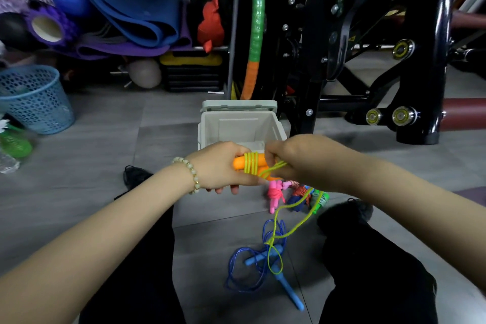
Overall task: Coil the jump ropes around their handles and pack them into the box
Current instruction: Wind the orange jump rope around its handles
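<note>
While the person sits on the tiled floor, the left hand (pixel 221 166) grips the orange handles (pixel 238 163), fingers curled round them. Several turns of yellow rope (pixel 249 164) bind the handles. The box (pixel 210 129) stands open at twelve o'clock of the hands. The right hand (pixel 297 160) pinches the rope's loose run. A blue rope (pixel 263 258) lies uncoiled at six o'clock, and a coiled pink rope (pixel 275 193) at five o'clock.
</note>
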`<state>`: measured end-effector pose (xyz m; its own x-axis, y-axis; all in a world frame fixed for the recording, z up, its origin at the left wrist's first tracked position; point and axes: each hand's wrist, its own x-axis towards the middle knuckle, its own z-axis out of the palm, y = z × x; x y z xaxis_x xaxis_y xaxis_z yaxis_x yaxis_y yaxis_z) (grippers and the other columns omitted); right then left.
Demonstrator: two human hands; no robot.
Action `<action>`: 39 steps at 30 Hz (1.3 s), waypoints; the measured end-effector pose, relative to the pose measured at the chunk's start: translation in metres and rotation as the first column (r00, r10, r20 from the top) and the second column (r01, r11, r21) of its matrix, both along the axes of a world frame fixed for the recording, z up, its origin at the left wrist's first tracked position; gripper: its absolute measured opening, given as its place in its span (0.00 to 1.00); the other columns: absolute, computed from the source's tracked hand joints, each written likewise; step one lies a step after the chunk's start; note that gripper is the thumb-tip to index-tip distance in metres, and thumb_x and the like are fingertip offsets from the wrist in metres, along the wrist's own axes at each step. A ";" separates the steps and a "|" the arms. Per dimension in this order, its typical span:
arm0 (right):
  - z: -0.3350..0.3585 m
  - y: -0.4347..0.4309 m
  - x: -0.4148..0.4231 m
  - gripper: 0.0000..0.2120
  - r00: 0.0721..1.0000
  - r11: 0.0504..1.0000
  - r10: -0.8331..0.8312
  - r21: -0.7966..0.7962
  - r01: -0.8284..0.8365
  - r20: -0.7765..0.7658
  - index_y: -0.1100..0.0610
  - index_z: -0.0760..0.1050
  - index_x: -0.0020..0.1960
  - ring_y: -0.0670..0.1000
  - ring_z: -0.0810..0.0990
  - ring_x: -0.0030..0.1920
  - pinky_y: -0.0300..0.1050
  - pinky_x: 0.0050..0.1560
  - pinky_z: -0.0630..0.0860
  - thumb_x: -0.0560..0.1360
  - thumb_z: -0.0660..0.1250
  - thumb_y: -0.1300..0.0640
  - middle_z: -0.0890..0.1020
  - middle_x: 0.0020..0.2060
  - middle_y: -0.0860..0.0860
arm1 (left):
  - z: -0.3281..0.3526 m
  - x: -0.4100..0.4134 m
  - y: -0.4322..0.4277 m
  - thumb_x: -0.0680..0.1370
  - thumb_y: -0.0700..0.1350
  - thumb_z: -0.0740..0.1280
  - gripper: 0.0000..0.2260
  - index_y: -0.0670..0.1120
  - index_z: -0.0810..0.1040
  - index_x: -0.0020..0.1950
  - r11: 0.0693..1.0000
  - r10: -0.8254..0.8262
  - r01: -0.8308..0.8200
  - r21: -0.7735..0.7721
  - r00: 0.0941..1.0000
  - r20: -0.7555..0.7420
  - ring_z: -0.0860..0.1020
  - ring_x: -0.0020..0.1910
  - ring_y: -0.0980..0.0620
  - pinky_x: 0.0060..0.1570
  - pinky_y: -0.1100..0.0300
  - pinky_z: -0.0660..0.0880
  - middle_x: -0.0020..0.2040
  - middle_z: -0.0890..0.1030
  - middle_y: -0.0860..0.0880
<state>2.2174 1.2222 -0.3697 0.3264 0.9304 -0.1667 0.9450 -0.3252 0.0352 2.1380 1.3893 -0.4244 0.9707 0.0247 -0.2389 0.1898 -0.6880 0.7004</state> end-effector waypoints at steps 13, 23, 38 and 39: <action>0.016 0.010 0.020 0.17 0.979 0.975 0.162 0.173 -0.140 -0.121 0.51 0.67 0.34 0.46 0.67 0.29 0.37 0.29 0.59 0.73 0.67 0.43 0.69 0.26 0.49 | 0.019 0.001 -0.003 0.67 0.67 0.69 0.21 0.50 0.76 0.39 0.933 -0.099 0.035 0.357 0.982 0.162 0.76 0.25 0.57 0.30 0.61 0.71 0.27 0.79 0.49; 0.001 0.008 0.032 0.16 0.765 0.950 0.043 0.264 0.168 -0.643 0.57 0.73 0.32 0.44 0.66 0.26 0.35 0.28 0.63 0.66 0.75 0.49 0.71 0.22 0.45 | 0.011 -0.003 -0.004 0.69 0.69 0.64 0.24 0.47 0.77 0.38 0.946 -0.096 0.029 0.321 0.976 0.195 0.76 0.27 0.57 0.30 0.61 0.71 0.28 0.79 0.48; -0.026 -0.006 0.032 0.16 0.364 0.941 0.017 0.138 0.309 -0.931 0.56 0.75 0.34 0.44 0.74 0.31 0.35 0.34 0.71 0.73 0.67 0.45 0.76 0.29 0.49 | 0.012 -0.009 -0.016 0.70 0.64 0.63 0.19 0.49 0.78 0.39 0.978 -0.211 0.205 0.048 0.952 0.222 0.74 0.24 0.59 0.30 0.66 0.71 0.27 0.78 0.49; -0.025 -0.006 0.032 0.15 0.389 0.926 0.045 0.184 0.329 -0.920 0.58 0.76 0.37 0.46 0.75 0.34 0.37 0.37 0.72 0.75 0.66 0.47 0.76 0.31 0.51 | 0.010 -0.009 -0.015 0.70 0.64 0.63 0.20 0.46 0.78 0.39 0.979 -0.204 0.205 0.015 0.958 0.200 0.73 0.23 0.58 0.29 0.66 0.70 0.26 0.78 0.47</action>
